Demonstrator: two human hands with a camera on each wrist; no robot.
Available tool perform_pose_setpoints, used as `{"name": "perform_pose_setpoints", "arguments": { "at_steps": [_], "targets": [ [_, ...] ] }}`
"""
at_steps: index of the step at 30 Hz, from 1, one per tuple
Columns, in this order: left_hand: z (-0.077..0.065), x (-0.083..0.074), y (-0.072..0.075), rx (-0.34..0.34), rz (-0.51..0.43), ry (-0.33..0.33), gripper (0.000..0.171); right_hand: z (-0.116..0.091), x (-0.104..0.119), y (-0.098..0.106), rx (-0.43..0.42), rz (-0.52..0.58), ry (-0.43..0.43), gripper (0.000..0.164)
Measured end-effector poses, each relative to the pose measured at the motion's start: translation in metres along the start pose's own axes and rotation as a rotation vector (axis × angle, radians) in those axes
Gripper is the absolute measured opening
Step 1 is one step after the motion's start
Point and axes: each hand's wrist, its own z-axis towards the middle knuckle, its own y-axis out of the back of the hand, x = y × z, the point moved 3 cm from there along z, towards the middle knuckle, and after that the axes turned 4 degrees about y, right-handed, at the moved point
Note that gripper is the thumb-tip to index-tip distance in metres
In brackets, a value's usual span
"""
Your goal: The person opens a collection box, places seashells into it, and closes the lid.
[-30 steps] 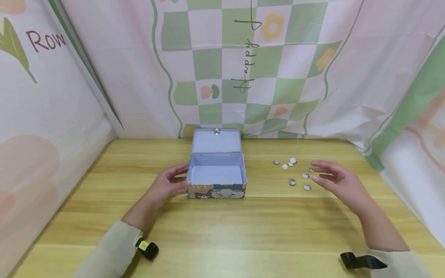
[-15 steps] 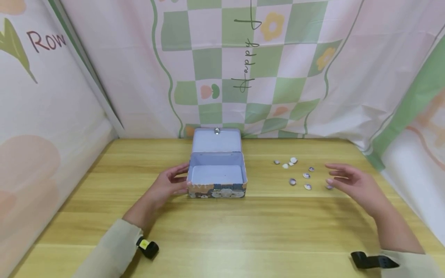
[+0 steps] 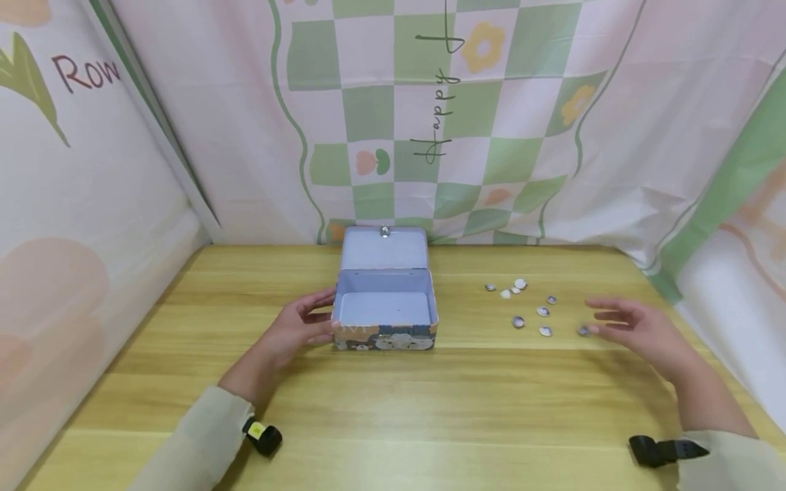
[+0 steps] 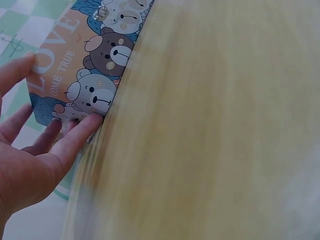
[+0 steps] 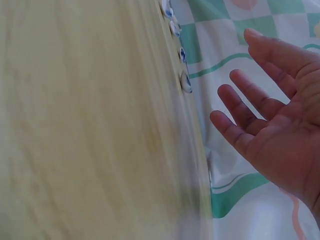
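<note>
A tin box (image 3: 385,308) stands on the table with its lid (image 3: 383,249) raised at the back; the pale blue inside looks bare. Cartoon bears and lettering cover its outside. My left hand (image 3: 301,324) touches the box's left side, fingers spread and the thumb by the front corner. To the right of the box lie several small seashells, among them a purple-grey shell (image 3: 518,322) and a white shell (image 3: 520,284). My right hand (image 3: 638,331) hovers at the right with loosely extended fingers, its thumb tip close to the outermost shell (image 3: 583,331). Nothing is in its palm in the right wrist view.
The wooden table (image 3: 393,416) ends against a checked curtain (image 3: 467,136) at the back. A printed cloth (image 3: 92,204) hangs along the left side, and more cloth (image 3: 724,273) hangs along the right.
My right hand has moved to the right, away from the shell group, and the outermost shell has come into sight by its thumb. My left hand and the box have stayed put.
</note>
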Motion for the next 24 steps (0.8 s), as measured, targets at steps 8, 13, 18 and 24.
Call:
{"name": "perform_pose_setpoints", "arguments": {
  "at_steps": [8, 13, 18, 24],
  "targets": [
    [0.000, 0.000, -0.001, -0.012, -0.005, 0.009, 0.075, 0.006, -0.011, -0.001, 0.072, -0.012, -0.004, 0.052],
    [0.000, 0.000, -0.001, -0.009, -0.013, 0.006, 0.076, 0.010, -0.019, -0.001, 0.123, -0.011, -0.042, 0.053],
    [0.000, 0.001, -0.001, -0.011, -0.016, 0.005, 0.076, 0.014, -0.027, -0.001, 0.157, 0.016, -0.030, 0.053],
    [0.001, 0.001, -0.001, -0.013, -0.020, 0.008, 0.076, 0.019, -0.033, -0.003, 0.200, -0.004, -0.003, 0.050]
  ]
}}
